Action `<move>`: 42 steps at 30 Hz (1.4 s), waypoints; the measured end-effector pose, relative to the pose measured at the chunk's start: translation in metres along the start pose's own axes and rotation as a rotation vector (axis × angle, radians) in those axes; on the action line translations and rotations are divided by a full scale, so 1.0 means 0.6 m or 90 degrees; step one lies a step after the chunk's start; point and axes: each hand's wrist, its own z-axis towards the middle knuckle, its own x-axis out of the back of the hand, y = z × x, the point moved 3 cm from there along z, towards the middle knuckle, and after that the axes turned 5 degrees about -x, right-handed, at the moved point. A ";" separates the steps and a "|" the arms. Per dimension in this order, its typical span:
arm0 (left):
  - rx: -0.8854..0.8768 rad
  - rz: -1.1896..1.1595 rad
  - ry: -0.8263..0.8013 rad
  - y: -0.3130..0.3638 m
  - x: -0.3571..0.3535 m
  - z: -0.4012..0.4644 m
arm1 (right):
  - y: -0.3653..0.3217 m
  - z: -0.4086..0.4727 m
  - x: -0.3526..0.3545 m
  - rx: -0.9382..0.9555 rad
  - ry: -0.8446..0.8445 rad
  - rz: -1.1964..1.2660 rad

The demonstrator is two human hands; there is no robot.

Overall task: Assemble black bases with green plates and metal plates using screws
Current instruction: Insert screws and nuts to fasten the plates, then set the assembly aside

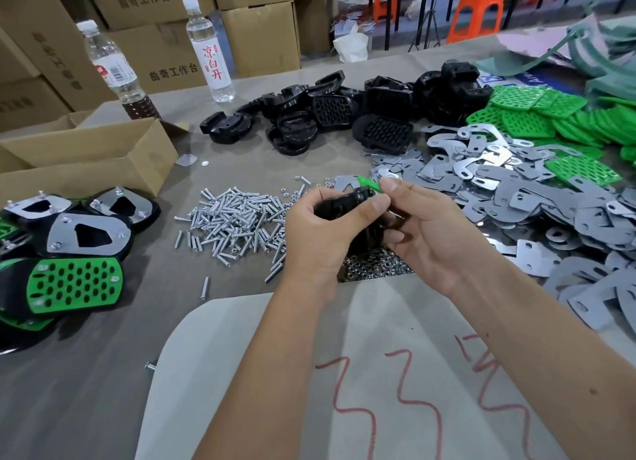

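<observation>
Black base [344,206] is being held above the table [103,373], gripped from the left by the curled fingers and thumb of the left hand [318,232] and from the right by the right hand [426,232], whose thumb is being pressed against its upper edge while the other fingers are curled beneath it. A green plate [369,183] is being pinched at the top of the base by the right fingertips (only a sliver of it is showing).

Under the hands, a heap of small nuts [375,266] is being partly hidden, and just left of it a pile of screws [234,218] is lying spread on the table. To the right, grey metal plates [516,198] are being kept in a broad heap, with loose green plates [550,115] behind them and spare black bases [344,111] piled at the back centre. At the left edge, finished assemblies [75,253] are being stacked beside an open cardboard box [89,156]. Two water bottles [210,49] are standing upright near the far edge, in front of stacked cartons [261,36]. A pale sheet marked with red scribbles [395,373] is lying under the forearms.
</observation>
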 end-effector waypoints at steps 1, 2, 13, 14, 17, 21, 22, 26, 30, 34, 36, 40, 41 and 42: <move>0.026 -0.023 0.015 0.004 0.000 -0.003 | 0.000 0.000 0.000 0.011 0.015 0.002; 0.057 -0.054 0.027 0.008 -0.001 -0.005 | -0.001 0.000 0.003 0.033 0.038 0.004; 0.217 -0.182 0.059 0.014 0.003 -0.004 | -0.018 -0.003 -0.004 0.248 -0.069 -0.220; 0.213 -0.177 0.059 0.013 0.004 -0.002 | -0.021 -0.004 -0.001 0.252 -0.076 -0.257; 0.192 -0.148 0.075 0.010 0.006 0.001 | -0.019 -0.008 0.000 0.261 -0.119 -0.385; 0.171 -0.124 0.093 0.013 0.008 -0.001 | -0.013 -0.014 -0.008 0.289 -0.109 -0.525; 0.170 -0.123 0.096 0.014 0.008 -0.001 | -0.013 -0.014 -0.009 0.297 -0.090 -0.539; 0.160 -0.111 0.088 0.018 0.009 0.000 | -0.004 -0.010 -0.010 0.288 -0.058 -0.502; 0.151 -0.105 0.068 0.020 0.002 -0.005 | 0.000 -0.001 -0.006 0.262 -0.046 -0.444; 0.136 -0.091 0.073 0.017 0.000 -0.008 | 0.001 0.002 -0.006 0.241 -0.062 -0.411; 0.126 -0.074 0.070 0.016 -0.001 -0.009 | 0.002 0.001 -0.007 0.237 -0.058 -0.394; 0.100 -0.047 0.058 0.014 0.002 -0.009 | -0.003 -0.001 -0.003 0.213 -0.076 -0.400; 0.095 -0.050 0.049 0.014 0.002 -0.009 | -0.005 -0.001 -0.001 0.203 -0.094 -0.403; 0.092 -0.054 0.044 0.015 0.003 -0.010 | -0.007 0.000 0.001 0.194 -0.105 -0.408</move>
